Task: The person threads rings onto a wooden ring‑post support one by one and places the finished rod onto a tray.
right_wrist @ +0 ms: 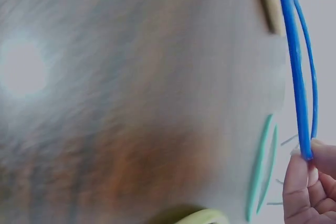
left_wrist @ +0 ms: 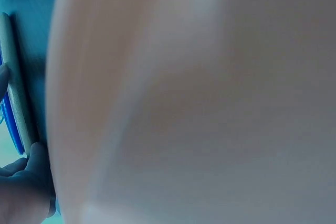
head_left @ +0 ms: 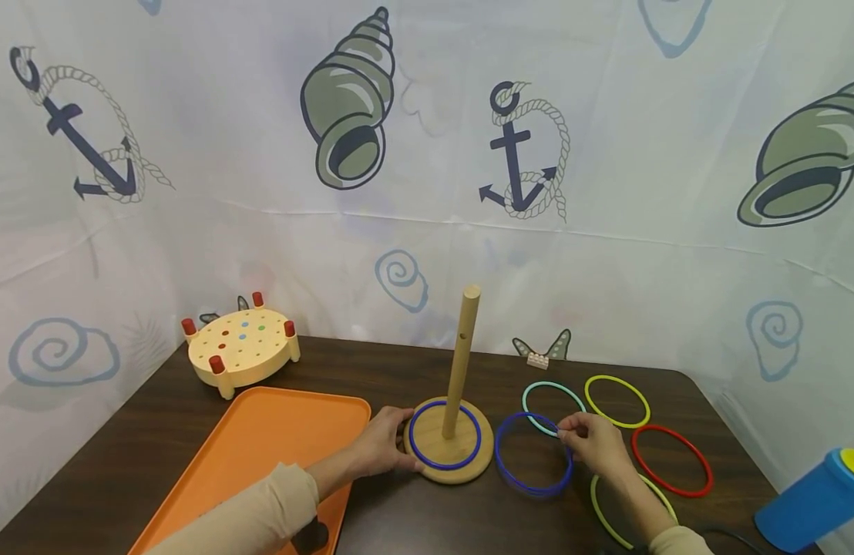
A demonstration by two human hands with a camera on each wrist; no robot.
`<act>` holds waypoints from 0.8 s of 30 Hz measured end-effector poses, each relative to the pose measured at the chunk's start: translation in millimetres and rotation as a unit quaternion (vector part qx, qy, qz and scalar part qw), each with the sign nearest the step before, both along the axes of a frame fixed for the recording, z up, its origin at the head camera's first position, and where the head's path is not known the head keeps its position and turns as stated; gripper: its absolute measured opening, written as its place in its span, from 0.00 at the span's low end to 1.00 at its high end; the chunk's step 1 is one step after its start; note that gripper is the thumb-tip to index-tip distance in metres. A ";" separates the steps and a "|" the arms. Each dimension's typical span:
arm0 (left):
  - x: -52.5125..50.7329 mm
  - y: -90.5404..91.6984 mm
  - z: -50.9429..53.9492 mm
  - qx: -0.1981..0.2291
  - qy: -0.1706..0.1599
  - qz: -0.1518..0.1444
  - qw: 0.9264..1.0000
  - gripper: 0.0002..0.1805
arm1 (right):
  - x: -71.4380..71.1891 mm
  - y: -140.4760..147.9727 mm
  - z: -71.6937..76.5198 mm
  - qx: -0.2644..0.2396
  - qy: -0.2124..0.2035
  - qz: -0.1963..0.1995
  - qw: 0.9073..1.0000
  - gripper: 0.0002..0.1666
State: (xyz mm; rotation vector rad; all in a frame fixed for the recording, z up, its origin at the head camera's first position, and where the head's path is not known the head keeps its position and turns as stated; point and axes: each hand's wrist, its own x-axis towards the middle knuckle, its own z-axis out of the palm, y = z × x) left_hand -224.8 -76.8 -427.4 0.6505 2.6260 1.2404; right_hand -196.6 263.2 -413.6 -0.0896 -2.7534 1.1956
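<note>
right grip (head_left: 595, 441) is pinched together, thumb and fingertips clamped on a blue ring (head_left: 498, 449), which is held at its right edge, just beside a wooden stand (head_left: 430, 435). left grip (head_left: 381, 445) is curved round the left edge of the stand's round base, with thumb and fingers set against the rim.

the ring is judged to be light, fairly stiff plastic, smooth and perhaps a little slippery, unlikely to be broken by a light pinch. it is best taken by the outer rim, with the middle left free. the stand is judged heavier and rigid, and is best steadied at its base.

around the tall post (head_left: 460, 362) a second blue ring (head_left: 449, 466) is laid flat on the base. a turquoise ring (head_left: 553, 384) is partly overlapped by the held one in the head view; near it on the bench (head_left: 392, 524) a yellow ring (head_left: 607, 377) and a red ring (head_left: 685, 494) are spread. a yellow-green ring (head_left: 594, 501) is crossed by the right forearm. on the left, room is taken up by an orange tray (head_left: 281, 432).
</note>
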 end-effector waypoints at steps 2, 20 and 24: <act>0.0 -0.1 0.6 -0.002 0.002 0.000 1.000 0.46 | -0.5 -0.2 6.2 -0.035 0.001 -0.001 0.999 0.06; 0.1 -0.3 1.0 0.001 0.001 -0.004 1.000 0.46 | -0.9 -28.1 99.4 -0.325 0.072 -0.013 0.943 0.08; -0.4 -0.1 0.6 0.006 -0.005 -0.006 1.000 0.46 | -3.2 -43.3 119.4 -0.348 0.092 -0.003 0.933 0.09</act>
